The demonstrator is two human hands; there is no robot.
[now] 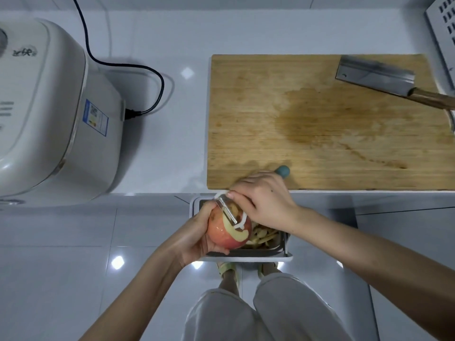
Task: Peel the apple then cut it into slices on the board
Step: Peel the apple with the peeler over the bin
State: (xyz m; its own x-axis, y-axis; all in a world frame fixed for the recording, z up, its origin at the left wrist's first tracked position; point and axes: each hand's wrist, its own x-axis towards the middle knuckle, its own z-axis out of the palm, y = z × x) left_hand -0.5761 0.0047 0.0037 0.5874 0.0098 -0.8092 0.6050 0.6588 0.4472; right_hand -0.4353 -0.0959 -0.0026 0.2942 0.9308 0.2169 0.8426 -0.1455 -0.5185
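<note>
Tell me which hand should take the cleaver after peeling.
Right. The cleaver lies on the board's far right side, handle pointing right; the right hand need only drop the peeler, while the left hand grips the apple.

Apple (pixel 219 231): red-pink w/ yellowish patches, mostly unpeeled, one pale strip bared. Held in the air in left hand (pixel 197 238), just below board's near edge. Peel curl (pixel 240 236) coming off its right side. Peeler (pixel 229 213): white Y-head, metal blade laid vs. apple's top, teal handle end poking out past right hand (pixel 267 205), which grips it. Board (pixel 320 134): wooden, rectangular, lying flat, dark wet stain mid-surface. Cleaver (pixel 375 76): wood handle, flat on board's far right corner, handle overhanging edge.
</note>
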